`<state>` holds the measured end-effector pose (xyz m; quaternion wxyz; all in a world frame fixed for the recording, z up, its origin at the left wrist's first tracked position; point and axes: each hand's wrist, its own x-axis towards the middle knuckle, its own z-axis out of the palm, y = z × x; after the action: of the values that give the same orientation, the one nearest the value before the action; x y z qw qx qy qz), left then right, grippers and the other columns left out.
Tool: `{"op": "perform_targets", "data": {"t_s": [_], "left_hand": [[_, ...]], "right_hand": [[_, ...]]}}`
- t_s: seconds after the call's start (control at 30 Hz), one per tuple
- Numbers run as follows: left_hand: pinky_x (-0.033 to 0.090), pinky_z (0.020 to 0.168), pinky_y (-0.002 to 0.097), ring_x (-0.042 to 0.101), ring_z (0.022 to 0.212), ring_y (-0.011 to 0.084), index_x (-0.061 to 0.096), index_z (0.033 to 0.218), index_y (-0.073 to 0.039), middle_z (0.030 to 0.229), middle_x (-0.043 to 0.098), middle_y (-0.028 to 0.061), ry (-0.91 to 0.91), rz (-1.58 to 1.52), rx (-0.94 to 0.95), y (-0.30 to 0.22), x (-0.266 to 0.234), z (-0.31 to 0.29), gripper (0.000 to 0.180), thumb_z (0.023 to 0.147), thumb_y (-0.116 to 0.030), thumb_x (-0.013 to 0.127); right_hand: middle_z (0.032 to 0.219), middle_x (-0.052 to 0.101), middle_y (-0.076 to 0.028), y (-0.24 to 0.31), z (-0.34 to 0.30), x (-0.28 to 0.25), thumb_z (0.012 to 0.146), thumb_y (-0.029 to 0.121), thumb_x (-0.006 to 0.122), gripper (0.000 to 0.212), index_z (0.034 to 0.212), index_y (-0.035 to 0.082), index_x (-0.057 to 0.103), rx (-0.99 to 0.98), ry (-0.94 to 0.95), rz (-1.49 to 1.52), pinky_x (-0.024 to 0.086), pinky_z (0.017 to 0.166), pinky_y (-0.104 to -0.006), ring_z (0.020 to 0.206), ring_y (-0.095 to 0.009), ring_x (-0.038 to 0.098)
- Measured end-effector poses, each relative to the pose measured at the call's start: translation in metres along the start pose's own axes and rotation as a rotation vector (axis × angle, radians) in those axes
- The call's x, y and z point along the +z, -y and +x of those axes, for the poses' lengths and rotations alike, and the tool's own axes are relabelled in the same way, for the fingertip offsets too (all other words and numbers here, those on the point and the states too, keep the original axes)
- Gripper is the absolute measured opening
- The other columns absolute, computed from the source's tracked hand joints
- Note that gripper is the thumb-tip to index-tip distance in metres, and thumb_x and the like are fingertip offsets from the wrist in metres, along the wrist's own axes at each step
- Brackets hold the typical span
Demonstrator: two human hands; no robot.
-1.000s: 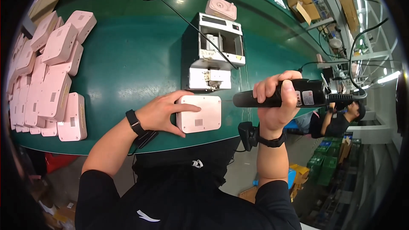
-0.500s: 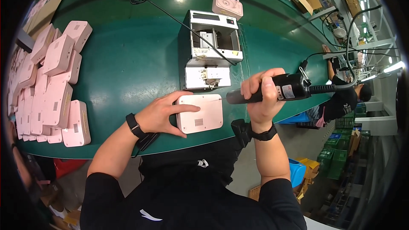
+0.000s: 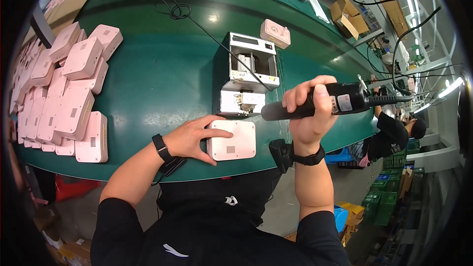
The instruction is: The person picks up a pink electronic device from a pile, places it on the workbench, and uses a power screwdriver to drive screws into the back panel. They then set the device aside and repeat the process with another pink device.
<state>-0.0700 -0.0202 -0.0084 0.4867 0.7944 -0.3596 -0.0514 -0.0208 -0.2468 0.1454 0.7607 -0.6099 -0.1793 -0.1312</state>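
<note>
A pale pink plastic case (image 3: 240, 145) lies flat near the table's front edge, its vented face with corner screw holes turned up. My left hand (image 3: 193, 139) grips its left side, the index finger resting on top and the thumb along the near left corner. My right hand (image 3: 313, 106) is wrapped round a black electric screwdriver (image 3: 345, 99), held nearly level above the table. Its front end points left, just beside the screw feeder (image 3: 246, 76), a white and black box with an open front mechanism. Whether the bit touches the feeder I cannot tell.
A pile of similar pink cases (image 3: 81, 96) covers the table's left side. One more pink case (image 3: 276, 33) sits behind the feeder. A black cable (image 3: 197, 22) runs across the green table (image 3: 157, 79). Another person (image 3: 394, 135) is at the far right.
The screwdriver's front end has moved from over the case's far right corner toward the feeder. My left hand keeps its hold on the case. The whole view has shifted slightly.
</note>
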Motion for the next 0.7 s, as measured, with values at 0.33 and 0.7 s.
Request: {"op": "perform_targets", "data": {"t_s": [0.33,0.7], "left_hand": [[0.050,0.099,0.0415,0.055,0.122,0.0331,0.064,0.128,-0.023,0.139,0.050,0.0123,-0.007,-0.012,0.010,0.003,0.001,0.000,0.073,0.061,-0.035,0.091],[0.051,0.096,0.0420,0.056,0.122,0.0328,0.064,0.128,-0.021,0.138,0.050,0.0131,-0.003,-0.017,0.026,0.008,0.001,0.001,0.075,0.060,-0.036,0.091]], "right_hand": [[0.065,0.050,-0.007,-0.016,0.005,0.007,0.095,0.021,0.053,0.016,0.096,0.005,0.049,0.080,0.066,-0.027,0.044,0.051,-0.0364,0.049,-0.017,0.048],[0.065,0.049,-0.008,-0.031,-0.012,0.009,0.093,0.022,0.053,0.017,0.098,0.007,0.048,0.093,0.071,0.004,0.042,0.050,-0.0357,0.049,-0.017,0.045]]}}
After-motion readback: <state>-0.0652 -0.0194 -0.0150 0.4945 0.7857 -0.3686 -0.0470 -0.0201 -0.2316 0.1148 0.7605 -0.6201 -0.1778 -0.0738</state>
